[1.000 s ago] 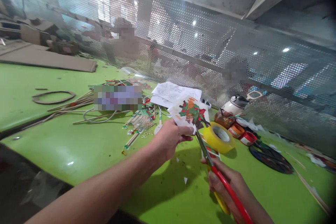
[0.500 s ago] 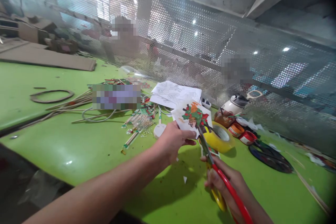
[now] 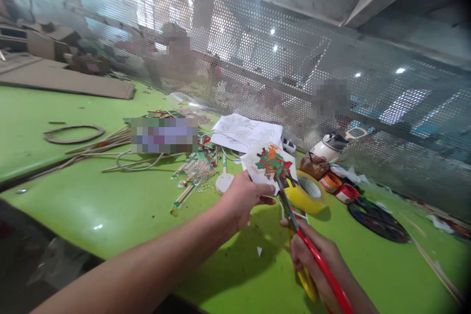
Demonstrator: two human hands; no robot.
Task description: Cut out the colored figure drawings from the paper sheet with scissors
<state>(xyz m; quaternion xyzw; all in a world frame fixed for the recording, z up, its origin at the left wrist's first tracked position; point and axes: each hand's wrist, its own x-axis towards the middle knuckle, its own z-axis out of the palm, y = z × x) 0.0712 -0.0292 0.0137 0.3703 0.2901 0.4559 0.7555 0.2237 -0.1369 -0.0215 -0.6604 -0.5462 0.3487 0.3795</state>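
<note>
My left hand pinches the lower edge of a white paper picture printed in red, green and orange, held up above the green table. My right hand grips red and yellow scissors. Their blades reach up into the picture's lower right edge. A roll of yellow tape lies just behind the blades.
Sticks, wire and beads litter the table left of my hands. White printed sheets lie behind the picture. Small paint pots, a jar and a dark disc sit to the right. A perforated metal screen backs the table.
The picture has shifted a little to the right and turned in my left hand. The scissor blades have moved further up into its edge.
</note>
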